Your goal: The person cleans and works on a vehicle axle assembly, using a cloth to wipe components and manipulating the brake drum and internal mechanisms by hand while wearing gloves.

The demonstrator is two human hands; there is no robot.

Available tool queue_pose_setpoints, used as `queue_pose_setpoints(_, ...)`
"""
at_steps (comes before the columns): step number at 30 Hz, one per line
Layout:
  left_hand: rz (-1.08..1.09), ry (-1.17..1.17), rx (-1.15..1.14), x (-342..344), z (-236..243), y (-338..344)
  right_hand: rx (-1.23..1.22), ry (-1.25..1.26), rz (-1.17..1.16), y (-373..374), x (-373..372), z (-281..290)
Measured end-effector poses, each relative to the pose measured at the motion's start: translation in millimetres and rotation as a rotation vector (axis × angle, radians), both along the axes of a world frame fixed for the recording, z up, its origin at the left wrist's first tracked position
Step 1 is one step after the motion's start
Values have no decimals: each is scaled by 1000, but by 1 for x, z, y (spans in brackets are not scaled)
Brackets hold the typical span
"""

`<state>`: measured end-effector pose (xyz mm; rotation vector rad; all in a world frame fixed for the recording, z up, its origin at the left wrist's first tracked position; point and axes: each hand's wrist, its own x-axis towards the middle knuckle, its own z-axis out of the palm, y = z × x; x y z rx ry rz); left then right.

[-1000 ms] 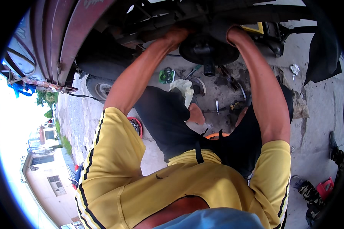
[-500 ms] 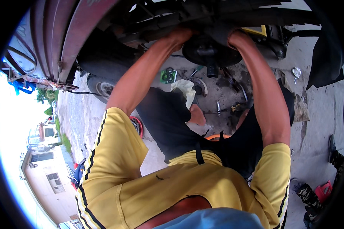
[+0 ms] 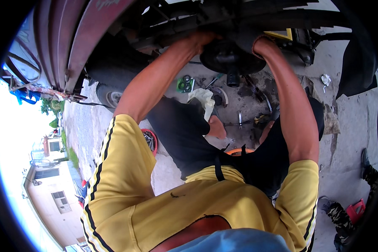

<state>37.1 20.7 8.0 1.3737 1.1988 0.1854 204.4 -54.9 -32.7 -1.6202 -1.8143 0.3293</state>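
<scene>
My left hand (image 3: 202,38) reaches up to the dark underside of the vehicle, just left of a round black hub-like part (image 3: 227,59) with a short cylinder pointing down from its middle. My right hand (image 3: 255,41), which appears to wear a dark glove, is up at the right of that part, against it or close by. The fingers of both hands are lost in shadow, so their grip is unclear. Dark metal bars (image 3: 281,14) cross above both hands.
On the concrete lie a green card with black rings (image 3: 185,84), crumpled pale plastic (image 3: 200,101), curved metal pieces and tools (image 3: 240,119), and a red basin of hardware (image 3: 149,140). A tyre (image 3: 111,95) is left. A co-worker's camouflage-clad leg (image 3: 340,216) is at right.
My left hand and forearm have shifted slightly right. The round black part and both hands sit slightly lower and further right in the picture than a second ago.
</scene>
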Motion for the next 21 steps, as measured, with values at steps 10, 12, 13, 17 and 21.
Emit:
queue_pose_setpoints(10,-51,84,35,-4,13,-17,56,26,114,-32,12,8)
queue_pose_setpoints(12,-56,87,20,-3,12,-21,12,38,87,-44,12,14)
queue_pose_setpoints(13,-57,83,19,-2,13,-21,-4,41,70,-47,14,17)
queue_pose_setpoints(17,-16,-169,57,-6,17,-35,-93,15,82,-50,26,21)
queue_pose_setpoints(21,49,-252,254,-18,12,-37,-101,51,-75,-60,24,23)
